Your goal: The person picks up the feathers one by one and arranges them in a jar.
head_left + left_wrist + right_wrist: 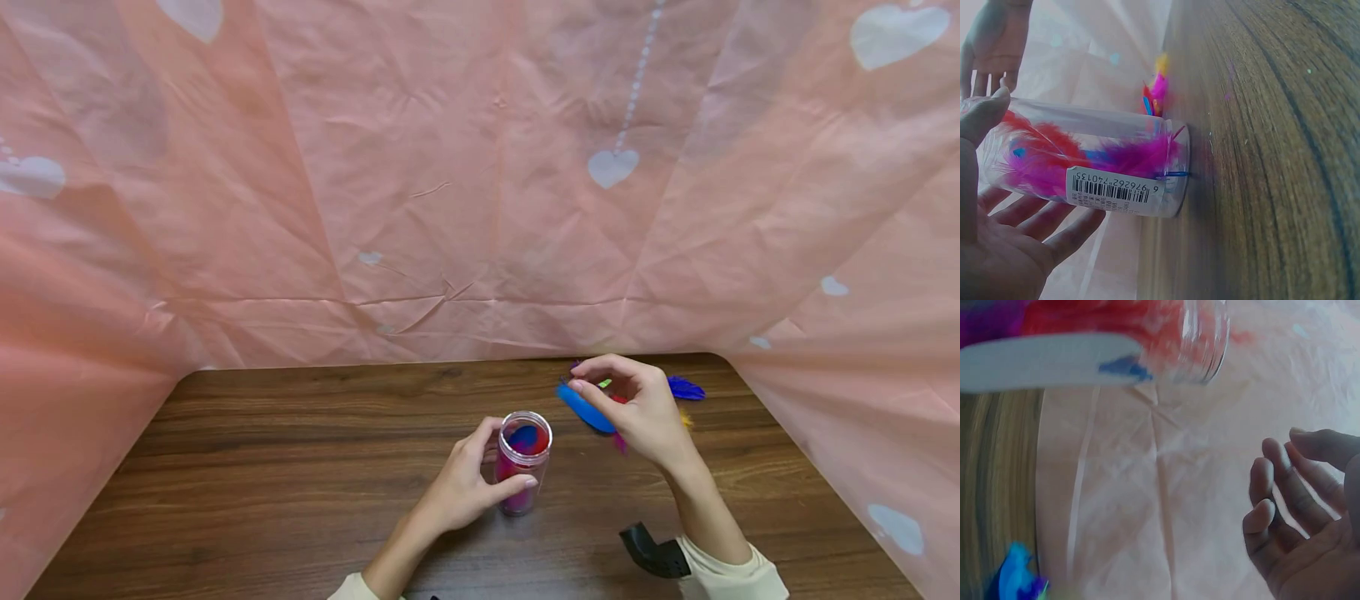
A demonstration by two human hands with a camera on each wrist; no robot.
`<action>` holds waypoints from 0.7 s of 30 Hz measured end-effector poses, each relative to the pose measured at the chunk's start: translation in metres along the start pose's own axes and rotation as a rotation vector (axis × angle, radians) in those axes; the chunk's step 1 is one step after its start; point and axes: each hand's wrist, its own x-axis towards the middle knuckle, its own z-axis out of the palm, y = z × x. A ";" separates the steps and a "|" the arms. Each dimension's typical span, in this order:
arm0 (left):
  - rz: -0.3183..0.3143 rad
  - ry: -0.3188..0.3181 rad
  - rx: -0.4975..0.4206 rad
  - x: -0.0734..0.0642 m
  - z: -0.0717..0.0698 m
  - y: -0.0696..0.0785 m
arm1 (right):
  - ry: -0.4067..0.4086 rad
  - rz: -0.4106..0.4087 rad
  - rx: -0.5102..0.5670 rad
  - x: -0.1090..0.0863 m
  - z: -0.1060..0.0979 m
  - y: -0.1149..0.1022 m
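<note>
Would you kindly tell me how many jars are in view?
1: the clear jar, with feathers inside, held in the left grip over the wooden table.

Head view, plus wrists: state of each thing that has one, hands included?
Jar: roughly upright, mouth uncovered, partly filled.
Feathers in the jar: inside, below the rim.
Barcode label: stuck on the jar's side.
Loose feathers: lying on the table, outside the jar.
Left hand: holding the jar.
Right hand: raised, fingers loosely curled, nothing visibly held.
Backdrop: hanging, creased.
</note>
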 end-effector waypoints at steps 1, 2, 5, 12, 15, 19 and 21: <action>-0.004 0.000 -0.001 0.000 0.000 0.000 | 0.010 -0.007 -0.017 -0.001 -0.001 0.002; -0.006 -0.001 -0.002 0.000 0.000 0.000 | 0.017 -0.010 -0.028 -0.002 -0.003 0.004; -0.011 0.000 -0.004 0.000 0.000 0.000 | 0.038 -0.022 -0.095 -0.005 -0.006 0.010; -0.007 0.001 -0.005 0.001 0.000 0.001 | 0.086 -0.133 -0.324 -0.007 -0.014 0.030; -0.005 0.003 -0.007 0.001 0.000 0.001 | 0.099 -0.184 -0.403 -0.008 -0.019 0.040; -0.004 0.004 -0.008 0.000 0.000 0.001 | 0.104 -0.193 -0.462 -0.008 -0.026 0.050; -0.006 0.004 -0.007 0.000 0.000 0.001 | 0.113 -0.175 -0.480 -0.008 -0.029 0.054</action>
